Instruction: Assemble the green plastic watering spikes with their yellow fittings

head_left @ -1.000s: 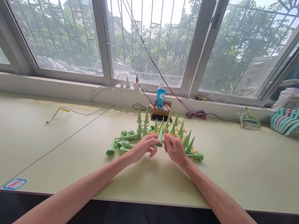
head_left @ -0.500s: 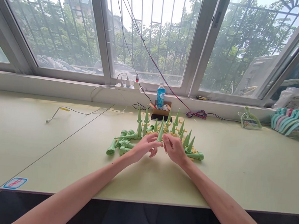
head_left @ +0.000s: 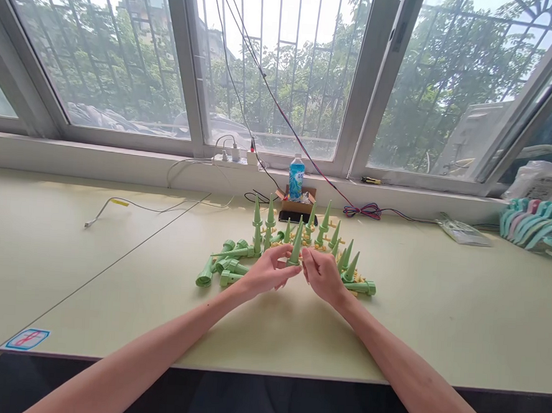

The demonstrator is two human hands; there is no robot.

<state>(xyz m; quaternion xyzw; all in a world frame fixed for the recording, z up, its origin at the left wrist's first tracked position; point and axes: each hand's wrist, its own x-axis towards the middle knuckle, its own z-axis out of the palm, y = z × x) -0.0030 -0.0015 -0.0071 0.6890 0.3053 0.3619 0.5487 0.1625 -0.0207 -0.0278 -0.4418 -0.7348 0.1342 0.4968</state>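
Note:
My left hand (head_left: 272, 268) is closed around the base of a green plant watering spike (head_left: 296, 245), its pointed tip up. Close by on the right, my right hand (head_left: 319, 273) has its fingers pinched together beside the spike's base. Whatever is in that pinch is hidden by the fingers. Behind both hands stand several more green spikes (head_left: 323, 225) with small yellow valve pieces (head_left: 342, 241) among them. To the left of my left hand, several green spikes with capped ends (head_left: 204, 273) lie in a loose pile. Another lying spike (head_left: 367, 288) is right of my right hand.
A blue-labelled bottle (head_left: 296, 178) stands by a small cardboard box (head_left: 299, 203) near the sill. Cables (head_left: 363, 210) lie along the back. At far right are pastel hangers (head_left: 534, 222) and a clear flat packet (head_left: 464, 231). A white cable (head_left: 131, 202) crosses the table's left side.
The spike in my left hand has shifted slightly, showing more of its base; my left fingers have drawn in beneath. At the right, the upright green item now appears as a flat packet.

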